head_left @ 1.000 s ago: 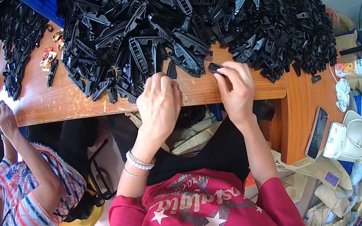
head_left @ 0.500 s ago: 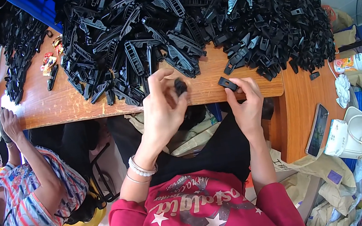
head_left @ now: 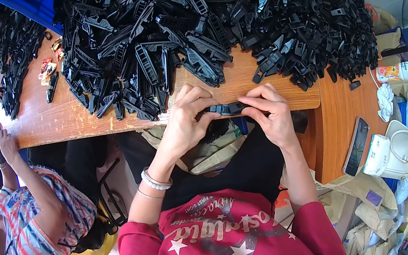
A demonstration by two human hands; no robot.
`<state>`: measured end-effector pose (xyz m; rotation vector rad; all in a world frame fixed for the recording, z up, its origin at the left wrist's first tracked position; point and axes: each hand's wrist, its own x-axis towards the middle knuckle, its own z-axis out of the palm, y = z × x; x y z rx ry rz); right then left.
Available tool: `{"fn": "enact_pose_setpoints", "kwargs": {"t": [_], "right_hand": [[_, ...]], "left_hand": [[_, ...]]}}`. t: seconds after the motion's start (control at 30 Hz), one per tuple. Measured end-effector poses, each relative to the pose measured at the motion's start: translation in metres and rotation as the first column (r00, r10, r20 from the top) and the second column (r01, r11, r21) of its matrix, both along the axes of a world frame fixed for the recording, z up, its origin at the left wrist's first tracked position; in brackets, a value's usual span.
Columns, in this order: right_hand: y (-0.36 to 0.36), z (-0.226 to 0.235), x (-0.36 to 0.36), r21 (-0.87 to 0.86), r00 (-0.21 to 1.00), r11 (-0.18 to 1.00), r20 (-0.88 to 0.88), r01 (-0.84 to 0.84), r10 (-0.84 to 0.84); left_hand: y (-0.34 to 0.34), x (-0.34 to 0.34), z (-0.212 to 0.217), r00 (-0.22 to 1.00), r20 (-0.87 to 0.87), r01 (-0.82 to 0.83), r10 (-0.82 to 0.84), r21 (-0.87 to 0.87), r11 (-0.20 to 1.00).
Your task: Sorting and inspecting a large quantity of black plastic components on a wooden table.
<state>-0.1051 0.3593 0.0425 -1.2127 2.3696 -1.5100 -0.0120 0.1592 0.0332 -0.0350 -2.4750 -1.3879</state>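
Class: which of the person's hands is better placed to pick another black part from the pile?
Probably the left hand: it sits beside the nearest parts pile. Both it and the right hand grip the black plastic part.

— What carries everything here?
— A wooden table (head_left: 239, 81), its front edge worn pale. A big heap of black plastic parts (head_left: 198, 26) covers most of it.
— Anything left of that heap?
— A smaller pile of black parts (head_left: 15, 78) lies well apart from it, with a few small coloured wrappers (head_left: 48, 69) in between.
— And right of the heap?
— One loose black clip (head_left: 354, 85) just beside it, then a crumpled white tissue (head_left: 386, 99), a small bottle (head_left: 394, 72) on its side, and a dark phone (head_left: 356, 145) nearer the table's front corner.
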Motion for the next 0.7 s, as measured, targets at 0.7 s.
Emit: {"fn": "enact_pose_setpoints", "kwargs": {"t": [0.7], "right_hand": [[-0.002, 0.001, 0.002, 0.018, 0.987, 0.998, 0.147, 0.065, -0.067]], "left_hand": [[-0.004, -0.005, -0.006, 0.999, -0.042, -0.007, 0.005, -0.056, 0.998]]}}
